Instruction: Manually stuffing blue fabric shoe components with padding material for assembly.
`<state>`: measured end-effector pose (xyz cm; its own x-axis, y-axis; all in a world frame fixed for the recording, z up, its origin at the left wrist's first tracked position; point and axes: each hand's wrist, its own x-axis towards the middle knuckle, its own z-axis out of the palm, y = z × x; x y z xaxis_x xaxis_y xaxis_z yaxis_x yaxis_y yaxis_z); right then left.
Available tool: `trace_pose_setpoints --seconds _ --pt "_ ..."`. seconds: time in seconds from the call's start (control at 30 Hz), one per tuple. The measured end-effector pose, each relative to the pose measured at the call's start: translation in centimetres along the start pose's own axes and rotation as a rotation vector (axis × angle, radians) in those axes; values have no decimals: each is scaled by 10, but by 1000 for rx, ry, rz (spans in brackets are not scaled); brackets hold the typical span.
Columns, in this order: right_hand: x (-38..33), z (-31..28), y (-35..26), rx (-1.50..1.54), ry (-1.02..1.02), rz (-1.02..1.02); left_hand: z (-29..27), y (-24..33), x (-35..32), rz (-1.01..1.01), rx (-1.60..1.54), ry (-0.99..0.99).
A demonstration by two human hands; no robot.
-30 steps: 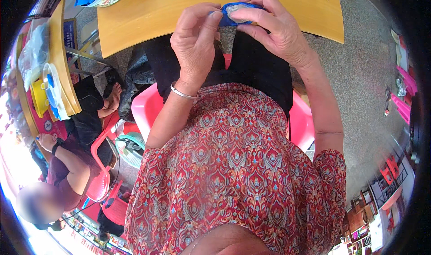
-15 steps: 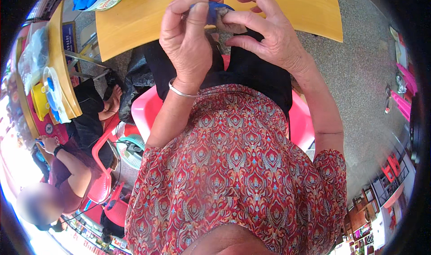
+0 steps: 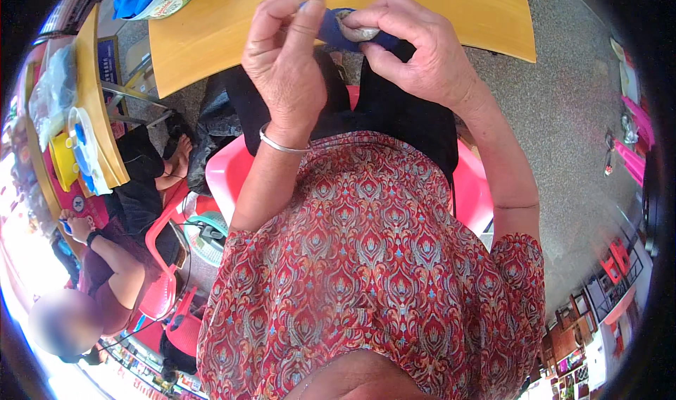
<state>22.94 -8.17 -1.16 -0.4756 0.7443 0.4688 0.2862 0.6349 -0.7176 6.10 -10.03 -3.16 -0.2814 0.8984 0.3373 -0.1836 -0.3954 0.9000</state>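
Above the near edge of the yellow table, my two hands meet at a small blue cloth piece [image 3: 335, 32] with an opening in it. Pale grey, fluffy filling [image 3: 361, 34] shows in that opening. My right hand [image 3: 428, 56] is closed on the cloth's right side, its fingers pressed at the filling. My left hand [image 3: 287, 62], with a silver bangle at the wrist, pinches at the cloth's left end. A speck of blue shows by the left thumb; the fingertips behind it are partly hidden.
The yellow table [image 3: 218, 48] spans the front. At its far left stands a round patterned container [image 3: 169, 2] with blue cloth in it. On the left, another person [image 3: 116, 273] sits at a second table holding a yellow container [image 3: 63, 162] and plastic bags [image 3: 53, 94].
My right fingers have curled further into the opening, and the cloth has turned and dropped slightly, showing more filling. My left hand has shifted a little left.
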Motion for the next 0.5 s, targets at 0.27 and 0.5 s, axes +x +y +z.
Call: trace_pose_setpoints --seconds 0.27,0.5 --pt "-4 -3 -1 40 58 65 6 5 -4 -10 -52 -182" --pt "-10 -3 15 582 104 183 17 5 -21 -510 -579 -169"
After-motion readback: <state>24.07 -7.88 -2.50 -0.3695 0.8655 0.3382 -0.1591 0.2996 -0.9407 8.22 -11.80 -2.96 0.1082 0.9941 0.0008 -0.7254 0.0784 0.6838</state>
